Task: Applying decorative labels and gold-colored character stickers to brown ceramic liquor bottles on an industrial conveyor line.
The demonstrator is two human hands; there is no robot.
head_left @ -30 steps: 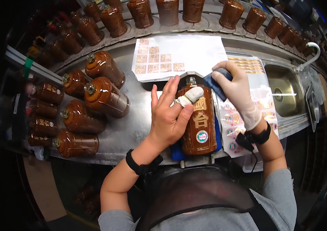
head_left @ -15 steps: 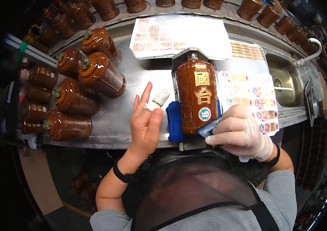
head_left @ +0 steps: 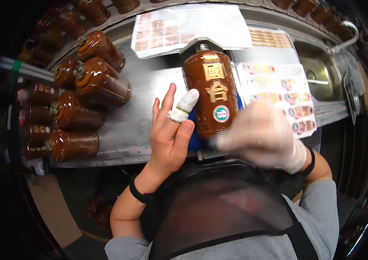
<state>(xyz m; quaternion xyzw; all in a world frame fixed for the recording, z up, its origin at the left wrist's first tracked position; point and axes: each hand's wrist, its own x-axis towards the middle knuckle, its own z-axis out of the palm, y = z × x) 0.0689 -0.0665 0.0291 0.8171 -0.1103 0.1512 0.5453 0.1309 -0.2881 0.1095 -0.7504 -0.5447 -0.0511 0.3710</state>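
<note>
A brown glass bottle (head_left: 213,93) with gold characters and a round green-and-white label lies in a dark angular holder (head_left: 202,42), its neck pointing away from me. Part of a blue cloth (head_left: 194,144) shows under its near end. My left hand (head_left: 168,138), a white finger cover (head_left: 184,105) on one finger, is open beside the bottle's left side and grips nothing. My gloved right hand (head_left: 264,138) is blurred at the bottle's near right corner. Its fingers are closed on a dark blue flat scraper (head_left: 212,142), mostly smeared, by the bottle's base.
Several brown bottles (head_left: 101,82) stand on the left of the metal table (head_left: 121,125). A sheet of labels (head_left: 257,82) lies to the right, and another white sheet (head_left: 210,21) lies behind the bottle. A sink (head_left: 322,86) with a curved tap is at the far right.
My right hand has swept left along the bottle's near end with the scraper. The whole view has shifted slightly. My left hand stays open, now closer to the bottle.
</note>
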